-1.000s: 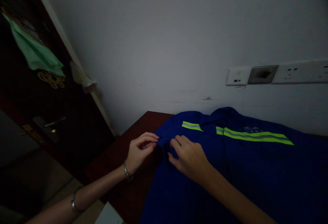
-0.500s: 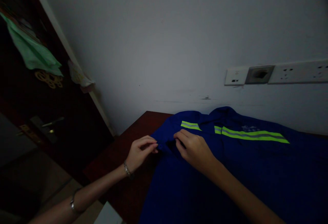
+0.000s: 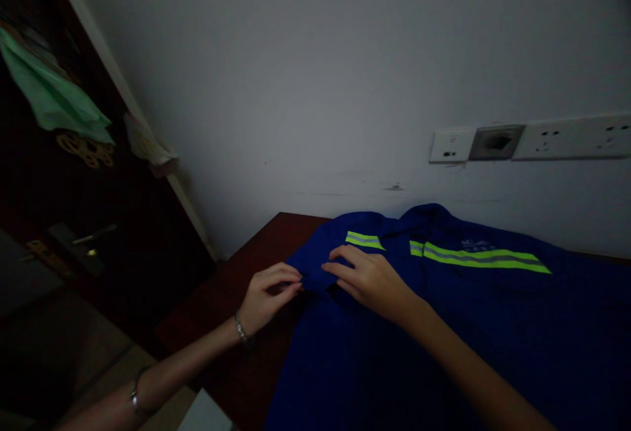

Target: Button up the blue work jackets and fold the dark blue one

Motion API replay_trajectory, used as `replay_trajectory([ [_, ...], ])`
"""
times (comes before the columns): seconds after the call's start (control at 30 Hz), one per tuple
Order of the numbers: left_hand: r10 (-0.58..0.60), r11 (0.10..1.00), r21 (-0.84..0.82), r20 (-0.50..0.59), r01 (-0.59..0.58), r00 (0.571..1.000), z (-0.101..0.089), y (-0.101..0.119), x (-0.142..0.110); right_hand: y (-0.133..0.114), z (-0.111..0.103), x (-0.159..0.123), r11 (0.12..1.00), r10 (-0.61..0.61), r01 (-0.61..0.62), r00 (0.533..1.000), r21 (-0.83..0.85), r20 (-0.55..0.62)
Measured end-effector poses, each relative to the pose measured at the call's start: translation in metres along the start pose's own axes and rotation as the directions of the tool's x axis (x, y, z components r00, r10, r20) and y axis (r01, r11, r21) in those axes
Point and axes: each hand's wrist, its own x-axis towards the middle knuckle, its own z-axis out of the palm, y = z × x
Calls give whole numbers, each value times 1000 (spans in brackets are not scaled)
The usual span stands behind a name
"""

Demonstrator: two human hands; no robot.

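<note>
Touching one garment (image 3: 473,332) (blue), two hands (image 3: 266,296) (image 3: 369,280)

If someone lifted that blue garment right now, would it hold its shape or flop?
Likely flop: the blue garment looks like soft, wrinkled cloth. It probably won't roll or tip if pushed, since it lies spread over the table.

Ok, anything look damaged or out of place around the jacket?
A dark scuff mars the wall just above the blue reflective-striped jacket; chipped or merely dirty, I can't tell. No clear spill or tear shows on the jacket, though its lower part is too dark to judge.
</note>
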Motion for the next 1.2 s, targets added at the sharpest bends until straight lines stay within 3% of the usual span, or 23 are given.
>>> replay_trajectory([
  [0.2,37,999,31,29,-38,999,3,2,4,1,1,0,992,-45,49,998,116,-36],
  [0.37,104,993,51,114,-110,988,5,5,6,0,1,4,916,71,-54,997,397,-29],
  [0.53,277,945,123,194,-304,941,3,8,10,-2,-3,7,836,172,-145,985,529,-1],
  [0.63,308,923,171,203,-344,929,1,12,13,-2,-5,7,834,203,-167,979,525,-12],
  [0.73,220,954,170,165,-248,961,2,16,18,0,-6,6,852,200,-157,979,499,-33],
  [0.83,109,983,115,247,-141,963,5,15,21,0,-6,4,881,133,-102,990,461,-36],
  [0.93,95,990,74,301,-123,949,9,8,23,-1,-7,4,918,96,-80,995,389,-23],
  [1.07,73,987,125,218,-102,973,12,-2,21,-3,-14,4,966,144,-136,990,219,-17],
  [1.2,42,987,151,107,-58,993,11,-8,17,-3,-20,4,983,102,-100,995,156,-4],
])
